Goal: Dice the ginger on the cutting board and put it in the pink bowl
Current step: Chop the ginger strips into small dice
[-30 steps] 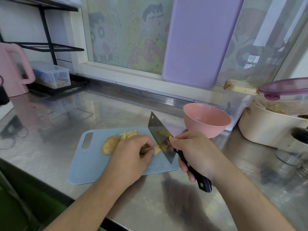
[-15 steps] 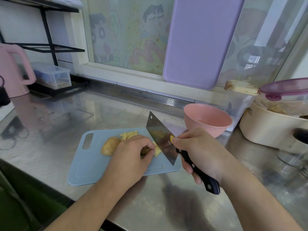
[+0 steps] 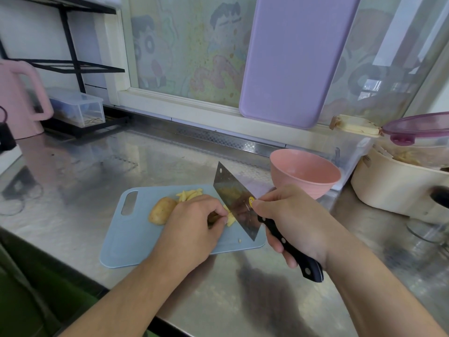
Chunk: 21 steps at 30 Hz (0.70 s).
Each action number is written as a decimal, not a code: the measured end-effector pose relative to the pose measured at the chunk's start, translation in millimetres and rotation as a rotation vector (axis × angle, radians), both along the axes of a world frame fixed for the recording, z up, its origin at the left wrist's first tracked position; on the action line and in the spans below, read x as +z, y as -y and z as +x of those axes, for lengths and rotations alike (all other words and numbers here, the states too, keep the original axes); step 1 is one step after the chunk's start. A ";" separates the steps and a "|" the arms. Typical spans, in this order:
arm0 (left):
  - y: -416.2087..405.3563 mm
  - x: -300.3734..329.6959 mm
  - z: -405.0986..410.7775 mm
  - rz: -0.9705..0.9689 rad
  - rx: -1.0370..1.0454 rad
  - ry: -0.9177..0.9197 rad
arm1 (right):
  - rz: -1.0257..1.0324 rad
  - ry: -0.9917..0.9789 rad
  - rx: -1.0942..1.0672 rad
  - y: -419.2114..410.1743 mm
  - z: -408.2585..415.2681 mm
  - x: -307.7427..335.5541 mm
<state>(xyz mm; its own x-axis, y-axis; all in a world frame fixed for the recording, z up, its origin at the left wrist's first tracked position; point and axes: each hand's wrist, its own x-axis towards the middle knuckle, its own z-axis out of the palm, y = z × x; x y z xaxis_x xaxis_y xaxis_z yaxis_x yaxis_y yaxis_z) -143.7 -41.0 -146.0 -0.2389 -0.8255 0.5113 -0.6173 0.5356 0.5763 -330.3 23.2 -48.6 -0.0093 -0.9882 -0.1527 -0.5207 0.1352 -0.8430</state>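
Head view | your left hand pinned ginger strips on the blue cutting board, fingers curled over them | your right hand gripped the cleaver handle, blade tilted against the strips | uncut ginger chunk lay just left | pink bowl stood on the tabletop beyond the board's right end

Your left hand covers most of the ginger strips it pins. The pink jug is cut off at the left edge. Contents of the clear box unresolved.
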 end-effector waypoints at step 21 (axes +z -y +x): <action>-0.7 0.5 1.4 0.068 -0.010 -0.076 | -0.044 -0.044 -0.035 4.7 3.2 -7.7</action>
<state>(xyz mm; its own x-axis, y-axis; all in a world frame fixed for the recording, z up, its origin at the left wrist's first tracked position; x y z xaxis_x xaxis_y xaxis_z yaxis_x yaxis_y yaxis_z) -142.3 -40.3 -145.5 -0.2097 -0.8567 0.4713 -0.5656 0.4994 0.6563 -327.2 18.6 -56.3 -0.0494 -0.9929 -0.1082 -0.5533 0.1174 -0.8246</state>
